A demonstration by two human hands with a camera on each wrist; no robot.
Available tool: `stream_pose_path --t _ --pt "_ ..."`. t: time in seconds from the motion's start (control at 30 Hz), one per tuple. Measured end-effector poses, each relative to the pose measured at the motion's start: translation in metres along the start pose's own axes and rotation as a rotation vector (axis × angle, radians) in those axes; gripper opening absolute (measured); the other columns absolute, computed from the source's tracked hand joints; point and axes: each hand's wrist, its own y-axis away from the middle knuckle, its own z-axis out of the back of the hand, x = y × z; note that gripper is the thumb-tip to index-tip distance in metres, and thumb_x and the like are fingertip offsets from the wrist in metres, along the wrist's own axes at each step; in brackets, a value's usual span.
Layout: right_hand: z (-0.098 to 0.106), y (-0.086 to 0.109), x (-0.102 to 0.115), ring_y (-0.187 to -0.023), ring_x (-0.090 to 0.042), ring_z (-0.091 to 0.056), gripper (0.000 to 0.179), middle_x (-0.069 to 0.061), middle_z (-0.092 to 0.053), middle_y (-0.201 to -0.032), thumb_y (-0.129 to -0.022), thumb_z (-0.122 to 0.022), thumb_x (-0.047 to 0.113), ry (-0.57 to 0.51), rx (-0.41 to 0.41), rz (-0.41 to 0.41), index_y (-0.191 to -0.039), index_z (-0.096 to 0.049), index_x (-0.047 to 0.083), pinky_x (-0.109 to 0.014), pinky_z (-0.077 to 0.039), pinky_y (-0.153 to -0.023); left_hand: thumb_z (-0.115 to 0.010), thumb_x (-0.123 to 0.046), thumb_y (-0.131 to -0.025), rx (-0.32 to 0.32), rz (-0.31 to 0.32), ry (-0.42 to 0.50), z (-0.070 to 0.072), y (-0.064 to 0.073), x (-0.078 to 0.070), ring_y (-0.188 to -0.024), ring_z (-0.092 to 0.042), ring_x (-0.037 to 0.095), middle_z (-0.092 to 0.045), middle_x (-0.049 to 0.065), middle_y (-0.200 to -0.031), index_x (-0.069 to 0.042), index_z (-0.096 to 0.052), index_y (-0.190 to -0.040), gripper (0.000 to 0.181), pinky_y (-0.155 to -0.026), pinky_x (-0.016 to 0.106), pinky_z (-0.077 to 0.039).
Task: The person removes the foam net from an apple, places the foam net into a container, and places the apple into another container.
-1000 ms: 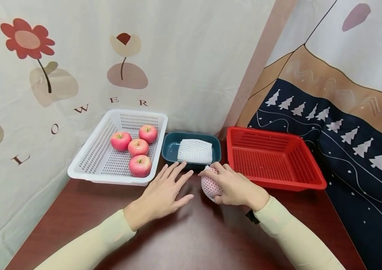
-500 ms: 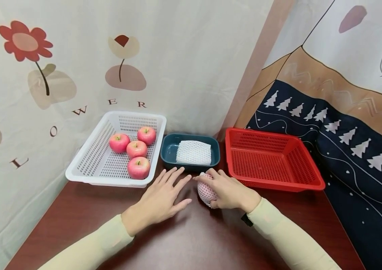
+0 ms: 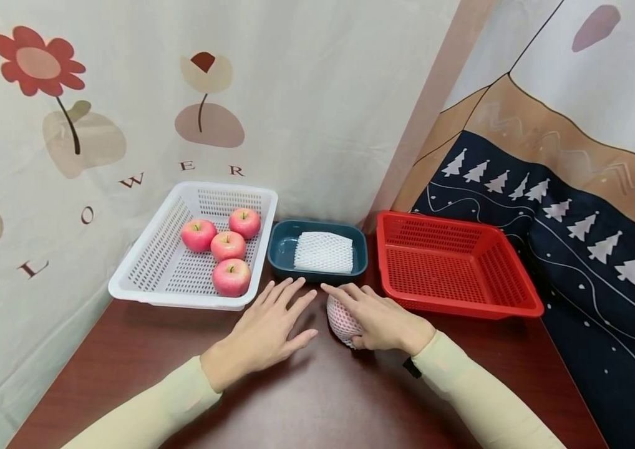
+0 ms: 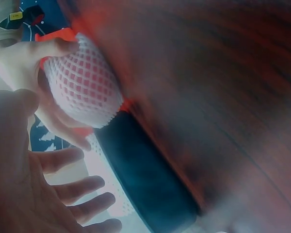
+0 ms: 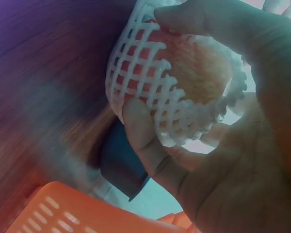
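Observation:
An apple in a white foam net [image 3: 343,320] sits on the table in front of the blue tray. My right hand [image 3: 387,321] grips it from the right, thumb and fingers around its sides. In the right wrist view the net [image 5: 153,92] leaves part of the apple's skin [image 5: 194,65] bare at one end. To the left of the apple my left hand [image 3: 264,330] hovers palm down with spread fingers, holding nothing. The left wrist view shows its fingers [image 4: 89,189] apart from the netted apple [image 4: 85,82].
A white basket [image 3: 132,274] on the left holds several bare apples [image 3: 231,277]. In the middle, the dark blue tray [image 3: 281,249] contains white foam nets [image 3: 324,252]. A red basket [image 3: 452,274] stands at the right. A printed curtain [image 3: 317,112] hangs behind.
My right hand has drawn the netted apple slightly left and toward me, away from the tray. The left hand has hardly moved.

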Motion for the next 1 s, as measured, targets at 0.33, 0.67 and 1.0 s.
stream_pose_path --t 0.33,0.67,1.0 --pt "0.0 0.01 -0.001 -0.147 -0.034 -0.062 0.117 -0.012 -0.047 -0.178 -0.089 -0.103 0.03 -0.031 -0.027 -0.026 -0.184 -0.035 0.025 -0.051 -0.072 -0.097 -0.071 -0.061 -0.11 0.013 0.006 0.008 -0.001 0.001 0.0 -0.162 -0.056 0.049 -0.058 0.022 -0.175 -0.016 -0.062 -0.169 0.075 -0.137 0.07 -0.043" --pt "-0.007 0.013 0.016 -0.135 -0.039 -0.07 0.117 -0.021 -0.059 -0.164 -0.095 -0.096 0.056 -0.072 -0.192 -0.176 -0.179 -0.036 0.003 -0.053 -0.068 -0.11 -0.072 -0.06 -0.11 -0.005 0.013 0.011 -0.001 0.001 0.0 -0.162 -0.056 0.049 -0.058 0.022 -0.174 -0.015 -0.062 -0.168 0.075 -0.136 0.07 -0.044" --pt "-0.035 0.003 0.028 -0.114 -0.041 -0.074 0.116 -0.028 -0.065 -0.143 -0.087 -0.104 0.046 -0.107 -0.297 -0.312 -0.169 -0.041 -0.006 -0.056 -0.071 -0.102 -0.074 -0.059 -0.108 -0.04 0.033 0.026 -0.005 0.001 -0.004 -0.161 -0.057 0.05 -0.058 0.022 -0.174 -0.015 -0.062 -0.168 0.075 -0.132 0.074 -0.047"
